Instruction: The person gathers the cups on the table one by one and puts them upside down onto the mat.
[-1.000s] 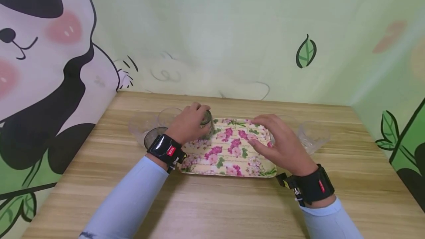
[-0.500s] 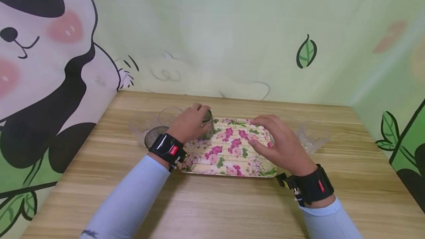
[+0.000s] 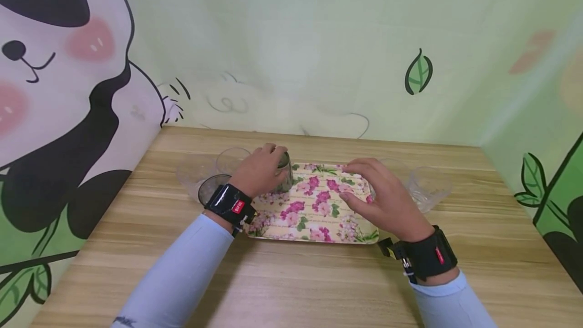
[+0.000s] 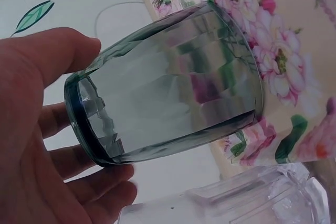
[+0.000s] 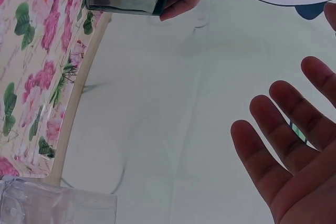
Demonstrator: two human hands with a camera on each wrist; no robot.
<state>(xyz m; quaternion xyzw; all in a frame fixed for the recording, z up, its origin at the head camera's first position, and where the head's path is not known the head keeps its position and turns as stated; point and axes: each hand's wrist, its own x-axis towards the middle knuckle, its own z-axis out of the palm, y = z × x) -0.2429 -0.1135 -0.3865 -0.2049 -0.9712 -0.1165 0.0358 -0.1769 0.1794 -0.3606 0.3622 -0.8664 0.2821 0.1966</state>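
Observation:
My left hand point(image 3: 257, 171) grips a smoky grey-green drinking glass point(image 4: 168, 82) by its thick dark upper end. The thumb is on one side and the fingers on the other. The glass's lower end stands at the left part of a flowered tray point(image 3: 309, 216), patterned in pink and cream. Over the tray's right edge, my right hand point(image 3: 391, 199) holds nothing, its thumb and fingers spread apart. A clear glass point(image 5: 58, 203) lies beyond that edge in the right wrist view.
Left of the tray, partly behind my left hand, are a dark-rimmed glass point(image 3: 211, 186) and clear glasses point(image 3: 193, 171). More clear glasses point(image 3: 428, 189) stand to the right. A green printed backdrop point(image 3: 296, 65) rises behind the wooden table point(image 3: 296, 282).
Almost nothing moves. My left hand stays on the glass and my right hand hovers in the same spot; the head view shifts very slightly.

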